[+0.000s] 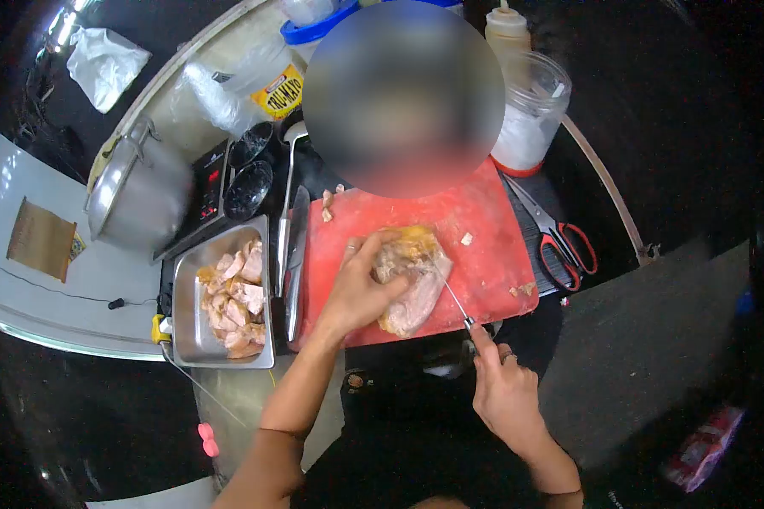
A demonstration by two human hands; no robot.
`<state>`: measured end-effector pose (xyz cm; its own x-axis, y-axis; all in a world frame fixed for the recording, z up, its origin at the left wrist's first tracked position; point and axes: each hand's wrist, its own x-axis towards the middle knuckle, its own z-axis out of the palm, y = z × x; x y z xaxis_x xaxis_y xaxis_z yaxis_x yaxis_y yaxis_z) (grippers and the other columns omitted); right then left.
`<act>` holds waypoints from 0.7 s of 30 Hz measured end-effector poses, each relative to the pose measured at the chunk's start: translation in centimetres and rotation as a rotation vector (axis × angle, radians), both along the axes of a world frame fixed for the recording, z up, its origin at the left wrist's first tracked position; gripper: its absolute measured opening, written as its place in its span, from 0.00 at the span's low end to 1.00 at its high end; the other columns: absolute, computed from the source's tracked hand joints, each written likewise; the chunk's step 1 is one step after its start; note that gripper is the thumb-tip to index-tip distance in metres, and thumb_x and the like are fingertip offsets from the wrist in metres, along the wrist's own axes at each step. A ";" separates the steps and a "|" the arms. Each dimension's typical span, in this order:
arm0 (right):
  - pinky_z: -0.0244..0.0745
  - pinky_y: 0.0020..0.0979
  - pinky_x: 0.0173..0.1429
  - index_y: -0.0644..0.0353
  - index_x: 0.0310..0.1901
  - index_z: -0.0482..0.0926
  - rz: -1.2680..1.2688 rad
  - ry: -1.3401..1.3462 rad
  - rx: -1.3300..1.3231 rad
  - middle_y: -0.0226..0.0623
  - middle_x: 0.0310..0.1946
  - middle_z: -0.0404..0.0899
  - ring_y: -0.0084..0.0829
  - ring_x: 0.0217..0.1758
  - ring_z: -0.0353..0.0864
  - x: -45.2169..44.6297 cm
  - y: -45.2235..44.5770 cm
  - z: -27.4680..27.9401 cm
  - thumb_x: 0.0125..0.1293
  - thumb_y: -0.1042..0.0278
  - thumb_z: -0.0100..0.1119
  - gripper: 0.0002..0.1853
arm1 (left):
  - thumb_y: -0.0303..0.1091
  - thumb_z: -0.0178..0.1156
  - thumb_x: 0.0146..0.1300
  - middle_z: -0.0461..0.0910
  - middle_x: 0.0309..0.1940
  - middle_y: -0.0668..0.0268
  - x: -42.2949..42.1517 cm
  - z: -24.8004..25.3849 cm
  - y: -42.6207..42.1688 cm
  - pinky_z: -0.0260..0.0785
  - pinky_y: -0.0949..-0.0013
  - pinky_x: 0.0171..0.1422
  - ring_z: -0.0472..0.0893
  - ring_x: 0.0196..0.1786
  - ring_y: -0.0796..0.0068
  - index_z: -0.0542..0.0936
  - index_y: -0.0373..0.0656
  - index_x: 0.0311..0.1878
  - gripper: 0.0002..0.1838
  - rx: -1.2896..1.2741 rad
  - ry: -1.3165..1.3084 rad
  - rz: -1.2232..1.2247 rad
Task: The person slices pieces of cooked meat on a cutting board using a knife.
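A large piece of cooked-looking chicken (420, 299), pale with a yellowish end, lies on the red cutting board (492, 216). My left hand (358, 290) grips it from the left, fingers over the top and thumb pressed on its surface. In my right hand (509, 390) is a knife (456, 299), held by its handle near the board's front edge. Its thin blade points up and left, with the tip at the chicken's right side; how deep it sits I cannot tell. Small scraps (467, 239) are scattered on the board.
Left of the board lie a second knife (294, 276) and a ladle (285, 229). Beyond them is a steel tray (221, 363) of chicken chunks (238, 297). A metal pot (144, 191) stands farther left. Red-handled scissors (560, 242) and a plastic jar (530, 114) are at the right.
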<state>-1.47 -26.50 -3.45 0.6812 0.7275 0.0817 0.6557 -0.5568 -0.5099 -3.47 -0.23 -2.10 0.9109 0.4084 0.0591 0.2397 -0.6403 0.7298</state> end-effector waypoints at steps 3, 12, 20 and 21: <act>0.77 0.46 0.28 0.57 0.68 0.66 -0.021 0.033 -0.032 0.51 0.31 0.78 0.51 0.25 0.80 -0.1 0.5 0.8 0.66 0.74 0.56 0.27 | 0.35 0.71 0.50 0.74 0.51 0.54 -0.1 -0.5 0.1 0.67 0.60 0.65 0.74 0.58 0.57 0.75 0.40 0.60 0.32 -0.006 -0.035 0.002; 0.79 0.46 0.24 0.57 0.70 0.63 0.003 0.023 -0.030 0.55 0.32 0.79 0.49 0.21 0.81 0.6 1.7 0.2 0.60 0.76 0.56 0.34 | 0.33 0.72 0.48 0.75 0.52 0.55 0.1 -0.6 -0.1 0.68 0.61 0.63 0.75 0.57 0.58 0.76 0.40 0.57 0.30 -0.024 -0.079 0.002; 0.79 0.49 0.28 0.58 0.69 0.62 0.007 0.021 -0.072 0.54 0.27 0.79 0.53 0.24 0.83 2.2 4.4 0.3 0.59 0.77 0.56 0.34 | 0.33 0.73 0.47 0.76 0.50 0.56 0.2 -0.4 0.1 0.70 0.62 0.61 0.78 0.54 0.58 0.77 0.40 0.55 0.29 -0.041 -0.082 -0.002; 0.79 0.49 0.28 0.58 0.69 0.62 0.010 0.030 -0.088 0.54 0.26 0.79 0.53 0.25 0.83 2.5 4.8 0.5 0.59 0.77 0.55 0.34 | 0.33 0.73 0.47 0.77 0.50 0.55 0.3 -0.1 0.0 0.71 0.62 0.60 0.78 0.54 0.58 0.77 0.40 0.55 0.29 -0.048 -0.071 -0.007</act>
<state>1.08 -21.67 -2.97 0.6747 0.7381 -0.0029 0.6472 -0.5935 -0.4784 -3.21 -0.22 -2.18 0.9079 0.4061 0.1041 0.1822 -0.6059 0.7744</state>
